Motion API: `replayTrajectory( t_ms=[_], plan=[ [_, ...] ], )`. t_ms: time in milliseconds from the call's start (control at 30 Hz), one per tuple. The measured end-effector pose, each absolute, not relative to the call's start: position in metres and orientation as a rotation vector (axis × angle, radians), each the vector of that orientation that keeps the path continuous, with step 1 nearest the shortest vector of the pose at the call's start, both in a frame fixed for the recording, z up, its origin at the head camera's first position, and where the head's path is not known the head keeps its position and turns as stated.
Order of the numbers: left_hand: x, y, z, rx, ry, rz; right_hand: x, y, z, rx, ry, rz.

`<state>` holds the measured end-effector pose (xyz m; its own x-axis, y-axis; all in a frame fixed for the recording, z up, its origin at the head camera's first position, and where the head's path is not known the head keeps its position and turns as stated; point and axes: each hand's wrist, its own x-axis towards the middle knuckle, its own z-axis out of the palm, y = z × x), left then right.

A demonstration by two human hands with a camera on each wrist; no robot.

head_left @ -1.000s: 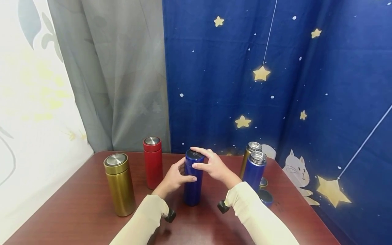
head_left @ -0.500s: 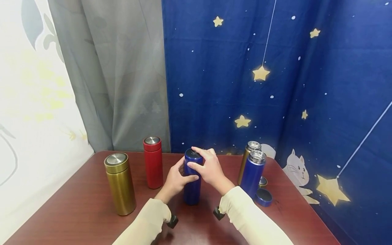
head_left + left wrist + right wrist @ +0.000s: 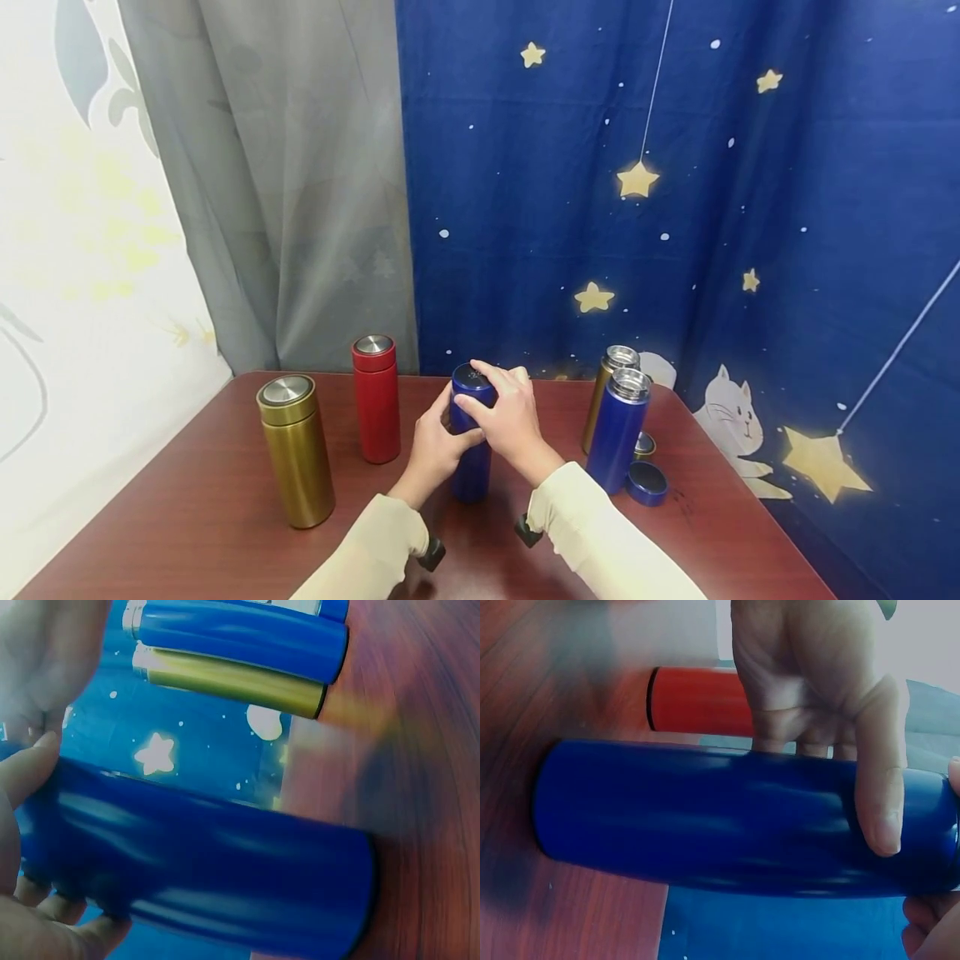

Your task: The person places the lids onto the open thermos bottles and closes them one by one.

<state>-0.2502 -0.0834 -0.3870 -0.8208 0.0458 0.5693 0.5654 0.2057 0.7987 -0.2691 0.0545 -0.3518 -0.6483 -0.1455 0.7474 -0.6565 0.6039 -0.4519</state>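
Observation:
A blue thermos (image 3: 471, 485) stands upright on the table in front of me, its black-topped lid (image 3: 467, 377) on. My left hand (image 3: 435, 450) grips the upper body, thumb across the near side and fingers round the left, as the right wrist view also shows. Up at the lid, my right hand (image 3: 512, 417) holds on with its thumb in front and a finger over the top. In the left wrist view the thermos body (image 3: 210, 855) fills the foreground, and part of the right hand (image 3: 52, 660) shows at upper left.
To the left stand a gold thermos (image 3: 298, 467) and a red thermos (image 3: 377, 408), both lidded. On the right are a lidless blue thermos (image 3: 618, 433) and, behind it, a lidless gold one (image 3: 597, 408). A blue lid (image 3: 647, 485) and a gold lid (image 3: 643, 445) lie beside them.
My right hand has turned at the lid, its thumb sliding left across the front. Both wrists have drawn closer together. The thermos has stayed nearly in place.

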Motion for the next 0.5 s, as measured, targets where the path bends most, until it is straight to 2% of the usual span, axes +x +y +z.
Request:
replayTrajectory(
  t_ms=[167,500],
  plan=[
    [-0.273,-0.088,-0.409,-0.59,-2.066,-1.646,-0.271,0.055,-0.353,0.612,-2.185,0.976],
    [-0.279,-0.093,-0.415,-0.612,-2.075,-1.665,-0.267,0.059,-0.357,0.555,-2.234,1.109]
  ],
)
